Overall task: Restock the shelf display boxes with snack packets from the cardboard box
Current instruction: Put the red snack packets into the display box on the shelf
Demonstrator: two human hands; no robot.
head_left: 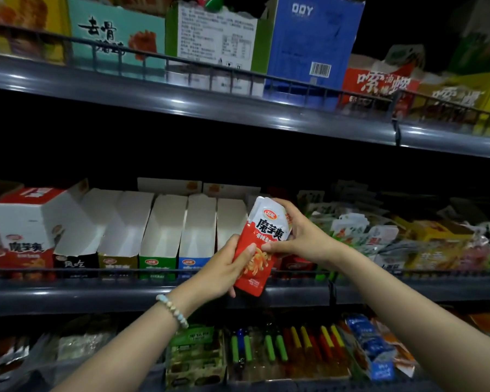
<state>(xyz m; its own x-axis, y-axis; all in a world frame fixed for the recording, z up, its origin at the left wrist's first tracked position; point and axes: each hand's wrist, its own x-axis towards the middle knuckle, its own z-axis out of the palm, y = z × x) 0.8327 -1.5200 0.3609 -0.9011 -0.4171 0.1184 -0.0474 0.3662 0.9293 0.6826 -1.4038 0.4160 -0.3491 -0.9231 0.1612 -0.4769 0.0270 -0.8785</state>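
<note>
Before the middle shelf [96, 295], at dead centre of the view, both hands are clamped on a red konjac snack packet [269, 224]. It may be a small stack; the dim light does not settle it. The left hand [224, 267] grips the lower end from seven o'clock, thumb across the front. The right hand [303, 236] holds the upper edge from three o'clock. I judge the two-handed hold is meant to square the packet upright so it can slide in on end.

At ten o'clock from the packet stands a row of display boxes with bare white insides, the blue-fronted display box [197, 222] nearer and the green-fronted display box [164, 224] beside it. At nine o'clock of the frame, a red display box [26, 222] carries the same print, so it looks like the matching home. The cardboard box is out of view.
</note>
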